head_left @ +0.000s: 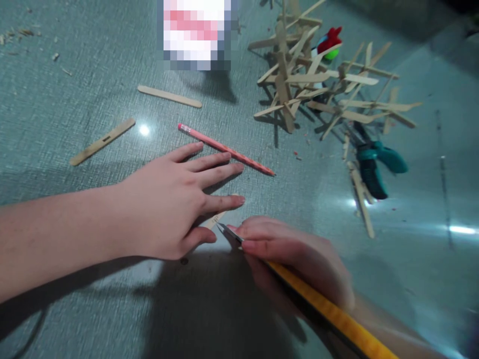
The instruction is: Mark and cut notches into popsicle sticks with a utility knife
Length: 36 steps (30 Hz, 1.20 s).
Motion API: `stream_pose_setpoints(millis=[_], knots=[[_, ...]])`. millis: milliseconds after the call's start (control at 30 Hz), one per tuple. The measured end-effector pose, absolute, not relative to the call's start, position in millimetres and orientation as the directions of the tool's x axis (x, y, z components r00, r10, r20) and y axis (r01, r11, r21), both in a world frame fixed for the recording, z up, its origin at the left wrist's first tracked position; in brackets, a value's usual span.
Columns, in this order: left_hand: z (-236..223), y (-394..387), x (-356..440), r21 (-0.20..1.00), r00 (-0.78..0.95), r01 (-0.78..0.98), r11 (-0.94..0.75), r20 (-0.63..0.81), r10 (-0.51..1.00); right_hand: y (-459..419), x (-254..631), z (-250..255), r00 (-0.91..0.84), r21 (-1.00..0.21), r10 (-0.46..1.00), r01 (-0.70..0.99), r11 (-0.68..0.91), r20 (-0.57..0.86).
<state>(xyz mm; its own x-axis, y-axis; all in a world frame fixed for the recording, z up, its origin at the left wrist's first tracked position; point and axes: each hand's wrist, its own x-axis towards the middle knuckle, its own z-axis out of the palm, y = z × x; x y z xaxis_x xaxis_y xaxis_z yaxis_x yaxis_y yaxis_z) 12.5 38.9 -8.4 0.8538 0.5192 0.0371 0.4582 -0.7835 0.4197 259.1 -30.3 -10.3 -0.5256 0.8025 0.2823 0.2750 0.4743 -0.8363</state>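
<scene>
My left hand lies flat with its fingers spread. It partly covers a popsicle stick on the table, whose bare part shows between thumb and index finger with small dark marks on it. In my right hand is a yellow utility knife, gripped near its blade end. The blade tip is at the marked part of the stick; whether it cuts in I cannot tell. A pink pencil with an eraser lies just past my left fingertips.
Two loose popsicle sticks, one plain and one slotted, lie beyond my left hand. A tangled structure of popsicle sticks stands back right, near teal-handled pliers and stick pieces. A pixelated object is at the back.
</scene>
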Motion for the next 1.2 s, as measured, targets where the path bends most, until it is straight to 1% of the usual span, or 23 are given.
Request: stream_pose_setpoints(millis=[233, 433, 633, 800, 967, 1200], knots=[[-7.2, 38.5, 13.4, 0.413, 0.859, 0.45, -0.791, 0.042, 0.511, -26.6, 258.1, -10.0, -0.517, -0.841, 0.806, 0.267, 0.471, 0.287], [-7.7, 38.8, 13.2, 0.418, 0.855, 0.45, -0.789, 0.052, 0.515, -29.8, 259.0, -12.3, -0.508, -0.853, 0.821, 0.276, 0.443, 0.263], [-4.8, 38.3, 14.0, 0.414, 0.853, 0.463, -0.784, 0.031, 0.52, -26.8, 256.6, -12.5, -0.516, -0.848, 0.802, 0.24, 0.472, 0.3], [-3.2, 38.4, 13.9, 0.414, 0.855, 0.471, -0.779, 0.003, 0.518, -25.2, 258.3, -11.4, -0.534, -0.819, 0.785, 0.266, 0.509, 0.314], [-2.8, 38.6, 14.2, 0.421, 0.853, 0.476, -0.772, -0.006, 0.523, -28.8, 258.8, -14.4, -0.537, -0.837, 0.793, 0.264, 0.48, 0.286], [-2.4, 38.8, 13.4, 0.423, 0.855, 0.466, -0.777, 0.009, 0.518, -30.8, 252.8, -14.7, -0.497, -0.854, 0.825, 0.273, 0.442, 0.268]])
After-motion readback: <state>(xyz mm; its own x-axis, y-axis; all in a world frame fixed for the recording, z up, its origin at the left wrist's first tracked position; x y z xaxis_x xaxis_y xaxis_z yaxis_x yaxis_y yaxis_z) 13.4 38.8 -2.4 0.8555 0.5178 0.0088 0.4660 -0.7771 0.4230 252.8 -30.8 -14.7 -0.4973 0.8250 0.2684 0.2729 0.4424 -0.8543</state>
